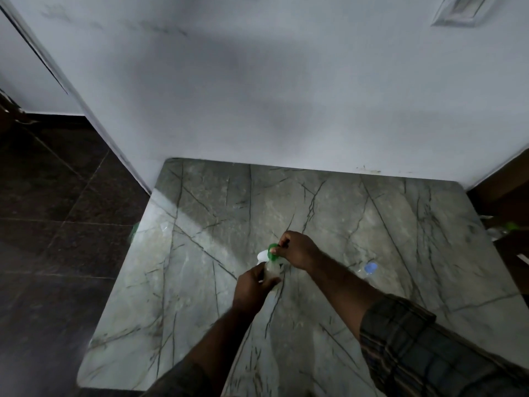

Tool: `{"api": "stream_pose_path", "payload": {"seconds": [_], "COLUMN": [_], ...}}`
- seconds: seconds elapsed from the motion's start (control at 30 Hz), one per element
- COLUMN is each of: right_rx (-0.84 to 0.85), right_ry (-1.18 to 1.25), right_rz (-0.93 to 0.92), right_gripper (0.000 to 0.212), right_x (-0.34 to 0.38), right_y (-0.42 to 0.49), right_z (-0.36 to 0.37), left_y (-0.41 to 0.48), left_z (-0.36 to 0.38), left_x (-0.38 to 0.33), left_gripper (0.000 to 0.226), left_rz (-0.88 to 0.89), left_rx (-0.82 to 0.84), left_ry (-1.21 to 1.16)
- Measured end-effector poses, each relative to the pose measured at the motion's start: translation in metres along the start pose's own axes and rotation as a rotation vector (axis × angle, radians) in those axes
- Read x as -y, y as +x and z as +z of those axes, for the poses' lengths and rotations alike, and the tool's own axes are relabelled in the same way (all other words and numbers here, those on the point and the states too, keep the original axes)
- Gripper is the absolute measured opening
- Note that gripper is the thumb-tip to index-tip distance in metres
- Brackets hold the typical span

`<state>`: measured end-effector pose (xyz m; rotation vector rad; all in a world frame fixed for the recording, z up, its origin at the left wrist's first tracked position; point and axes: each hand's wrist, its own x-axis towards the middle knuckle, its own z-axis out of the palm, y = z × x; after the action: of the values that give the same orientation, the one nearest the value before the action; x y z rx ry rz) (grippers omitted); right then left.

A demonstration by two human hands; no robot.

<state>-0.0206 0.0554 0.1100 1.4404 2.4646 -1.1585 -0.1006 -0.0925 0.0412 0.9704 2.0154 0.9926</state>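
1. Marble desk (200, 325) lies under both hands.
2. Left hand (254, 285) curls its fingers round a clear bottle (272, 271) over the desk's middle.
3. Right hand (297, 250) pinches the green cap (271, 250).
4. The bottle looks light, thin and easily crumpled, so hold the body gently and twist at the cap.
5. White wall (257, 96) stands behind.

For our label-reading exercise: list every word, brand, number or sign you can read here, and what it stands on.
None can be read.
The clear bottle gripped by the left hand and the green cap pinched by the right hand are blurred, with no legible print.
The blue cap by the marble table edge shows no text either.
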Motion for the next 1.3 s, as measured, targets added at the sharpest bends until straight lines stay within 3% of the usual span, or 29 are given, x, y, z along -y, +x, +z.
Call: {"api": "stream_pose_path", "payload": {"seconds": [1.3], "right_rx": [-0.006], "right_ry": [-0.038], "right_rz": [-0.026], "right_gripper": [0.030], "right_x": [0.0014], "right_y": [-0.0022], "right_z": [0.0027], "left_y": [-0.0013], "left_z": [0.0016], "left_x": [-0.0027], "left_gripper": [0.042], "left_rz": [-0.027], "left_rx": [-0.010], "left_ry": [0.008]}}
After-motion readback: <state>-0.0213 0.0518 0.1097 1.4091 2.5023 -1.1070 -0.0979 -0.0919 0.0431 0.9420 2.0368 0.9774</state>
